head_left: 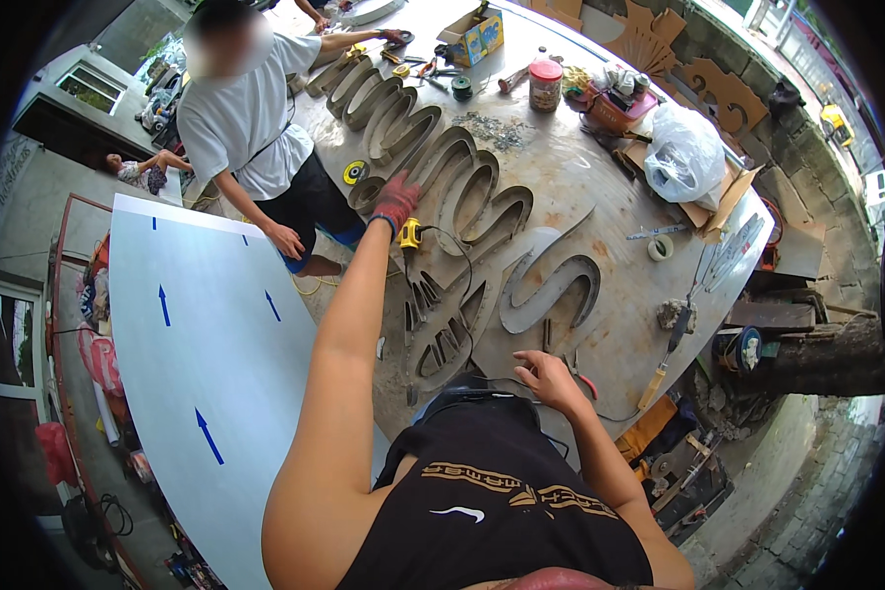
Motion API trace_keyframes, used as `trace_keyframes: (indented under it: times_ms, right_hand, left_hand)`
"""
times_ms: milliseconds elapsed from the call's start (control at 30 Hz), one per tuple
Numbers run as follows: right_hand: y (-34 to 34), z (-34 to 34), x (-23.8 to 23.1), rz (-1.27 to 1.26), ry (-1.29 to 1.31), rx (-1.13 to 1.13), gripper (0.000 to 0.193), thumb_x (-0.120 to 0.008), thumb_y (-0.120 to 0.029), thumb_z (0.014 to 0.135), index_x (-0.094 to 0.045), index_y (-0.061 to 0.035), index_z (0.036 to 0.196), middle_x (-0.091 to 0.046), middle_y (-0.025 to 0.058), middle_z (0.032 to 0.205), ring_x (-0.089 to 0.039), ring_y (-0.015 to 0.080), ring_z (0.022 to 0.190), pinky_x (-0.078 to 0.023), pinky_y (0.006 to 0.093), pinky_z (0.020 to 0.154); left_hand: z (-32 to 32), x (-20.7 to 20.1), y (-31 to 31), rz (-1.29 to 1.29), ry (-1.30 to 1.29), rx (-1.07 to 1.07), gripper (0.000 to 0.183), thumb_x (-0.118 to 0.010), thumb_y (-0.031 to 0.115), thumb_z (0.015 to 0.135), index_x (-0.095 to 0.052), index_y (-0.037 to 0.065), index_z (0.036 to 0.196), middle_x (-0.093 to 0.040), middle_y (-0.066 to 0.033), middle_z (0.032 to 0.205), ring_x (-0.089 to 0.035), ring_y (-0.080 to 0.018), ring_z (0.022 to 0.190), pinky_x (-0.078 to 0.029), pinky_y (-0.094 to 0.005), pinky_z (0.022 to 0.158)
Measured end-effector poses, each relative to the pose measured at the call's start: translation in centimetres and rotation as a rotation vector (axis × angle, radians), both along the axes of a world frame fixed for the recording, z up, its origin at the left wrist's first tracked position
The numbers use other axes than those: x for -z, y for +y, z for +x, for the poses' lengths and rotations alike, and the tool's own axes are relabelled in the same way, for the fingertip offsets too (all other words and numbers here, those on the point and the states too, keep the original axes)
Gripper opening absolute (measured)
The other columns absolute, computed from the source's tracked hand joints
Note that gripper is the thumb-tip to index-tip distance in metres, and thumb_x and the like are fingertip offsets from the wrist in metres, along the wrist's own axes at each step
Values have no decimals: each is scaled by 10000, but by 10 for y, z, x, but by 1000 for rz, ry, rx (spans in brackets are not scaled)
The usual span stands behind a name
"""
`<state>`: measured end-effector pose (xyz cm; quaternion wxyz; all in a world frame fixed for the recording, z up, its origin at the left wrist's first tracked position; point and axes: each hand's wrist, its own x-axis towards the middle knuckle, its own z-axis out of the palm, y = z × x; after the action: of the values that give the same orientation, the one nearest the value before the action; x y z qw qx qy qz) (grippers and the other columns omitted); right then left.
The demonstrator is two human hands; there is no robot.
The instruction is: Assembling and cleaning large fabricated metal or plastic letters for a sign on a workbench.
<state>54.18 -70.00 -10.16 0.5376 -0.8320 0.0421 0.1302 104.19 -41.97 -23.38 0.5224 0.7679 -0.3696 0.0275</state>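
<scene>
My left hand (396, 202), in a red glove, reaches far forward to a row of grey metal strip letters (438, 182) on the worktable. Its fingers close on the edge of one curved letter, though their tips are partly hidden. Right below the glove lies a yellow tool (410, 233) with a black cord. Closer to me, a large metal S shape (551, 290) rests flat. My bare right hand (549, 379) hovers or rests near the table's front edge, fingers apart and holding nothing. Beside it are red-handled pliers (587, 384).
A co-worker in a white shirt (241, 118) stands at the table's left side, one arm stretched across the far end. A pale sheet with blue arrows (202, 364) lies left. Toward the right are a red-lidded jar (546, 86), a plastic bag (683, 152) and a wooden-handled scraper (652, 387).
</scene>
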Motion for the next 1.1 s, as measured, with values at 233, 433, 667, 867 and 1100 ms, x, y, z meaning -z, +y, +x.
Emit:
trace_keyframes:
  times_ms: [233, 433, 667, 867, 1100]
  right_hand:
    - [7, 2, -5, -30, 77, 2, 343, -681, -184, 920, -661, -8, 1214, -703, 178, 922, -677, 339, 854, -525, 409, 784]
    - [1, 1, -10, -48, 160, 79, 354, -667, -178, 927, -655, 4, 1230, -711, 196, 952, -687, 340, 878, -531, 402, 800]
    - [-3, 21, -26, -39, 200, 124, 364, -663, -185, 928, -653, 2, 1240, -712, 198, 943, -689, 338, 868, -531, 400, 790]
    - [-2, 26, -13, -53, 134, 93, 362, -670, -182, 926, -654, -2, 1240, -709, 181, 938, -682, 328, 841, -529, 397, 777]
    - [-1, 23, -8, -60, 102, 116, 354, -674, -185, 928, -658, -7, 1233, -706, 182, 955, -680, 322, 840, -530, 395, 781]
  left_hand:
    - [55, -141, -85, 310, 399, -376, 720, -671, 361, 889, -453, 46, 1499, -519, -240, 1474, -499, -354, 1376, -390, -372, 1138]
    - [87, -183, -142, 501, 298, -430, 701, -675, 327, 909, -439, 54, 1510, -694, -204, 1203, -705, -289, 927, -539, -374, 817]
    - [110, -187, -152, 571, 289, -450, 727, -671, 359, 884, -448, 45, 1501, -561, -215, 1438, -571, -361, 1283, -442, -400, 1078]
    - [115, -192, -147, 671, 230, -467, 662, -664, 358, 895, -506, 36, 1452, -576, -225, 1416, -563, -361, 1295, -432, -406, 1092]
    - [109, -187, -151, 647, 151, -447, 612, -655, 394, 889, -573, 48, 1387, -587, -247, 1388, -567, -383, 1280, -441, -417, 1075]
